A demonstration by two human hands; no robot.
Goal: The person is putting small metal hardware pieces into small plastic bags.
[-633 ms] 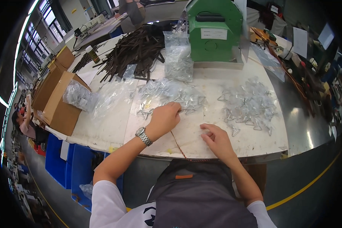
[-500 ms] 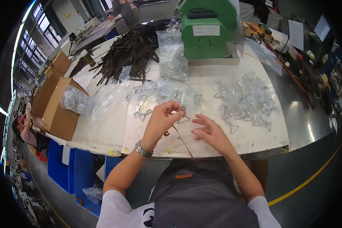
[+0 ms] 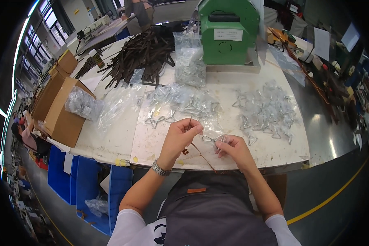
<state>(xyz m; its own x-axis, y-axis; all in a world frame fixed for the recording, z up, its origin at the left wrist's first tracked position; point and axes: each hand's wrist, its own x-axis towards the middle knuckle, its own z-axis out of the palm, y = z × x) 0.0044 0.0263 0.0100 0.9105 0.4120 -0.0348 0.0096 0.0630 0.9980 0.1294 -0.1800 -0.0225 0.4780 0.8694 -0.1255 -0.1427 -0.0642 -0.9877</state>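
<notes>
I list, centre frame: left hand [image 3: 181, 137], grip pinched on a thin dark piece [image 3: 190, 123], brown cord [image 3: 204, 158] below; right hand [image 3: 234, 149], grip closed on a metal ring [image 3: 209, 140], apparently by one end for a clear loop. Right: wire triangles [image 3: 270, 115] spread across the surface [image 3: 270, 158], perhaps for easy picking.

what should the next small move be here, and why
Probably swing the right hand out to the heap of similar pieces on the right and lay the metal piece there: its fingers seem to have hold of the piece, the left hand seems clear of it, and that heap lies just beyond.
</notes>
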